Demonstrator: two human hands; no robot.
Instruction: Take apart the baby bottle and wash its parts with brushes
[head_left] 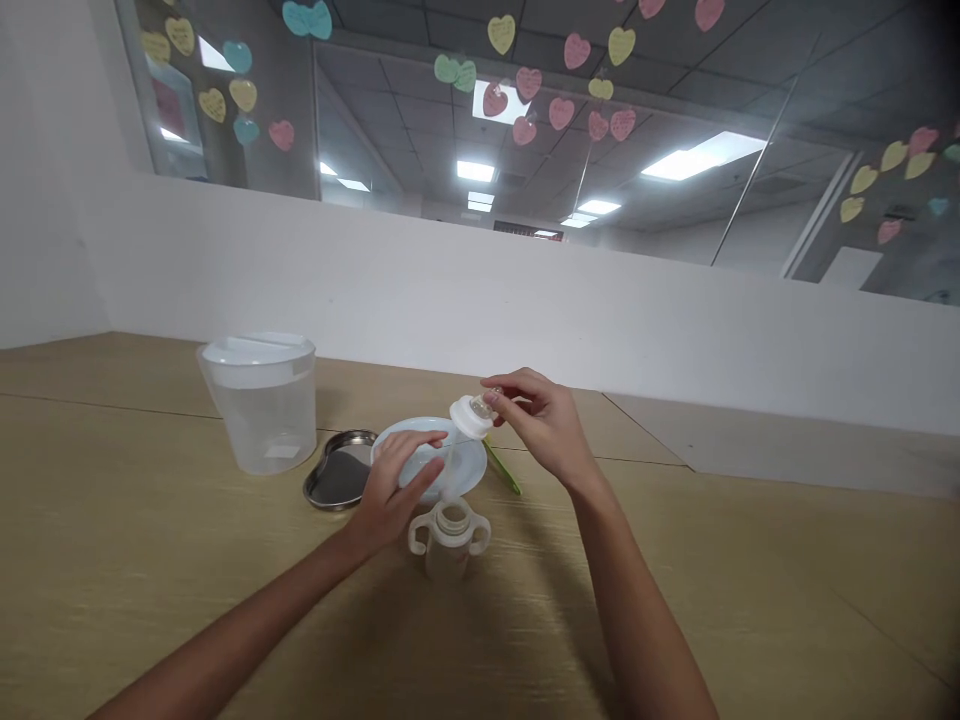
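Between the fingertips of my right hand (544, 420) is the nipple of a white baby bottle top (471, 416), tilted, with a thin straw hanging from it. Below it the open baby bottle (450, 545) stands upright on the table, a white handle on each side. My left hand (397, 480) hovers beside the bottle's mouth with thumb and fingers apart, holding nothing. It covers part of a pale blue plate (469, 475) behind the bottle.
A clear lidded plastic pitcher (262, 410) stands at the left on the wooden table (750, 590). Near it lies a kidney-shaped metal tray (341, 475). A green-handled utensil (504, 470) lies right of the plate. A white wall (375, 270) rises behind.
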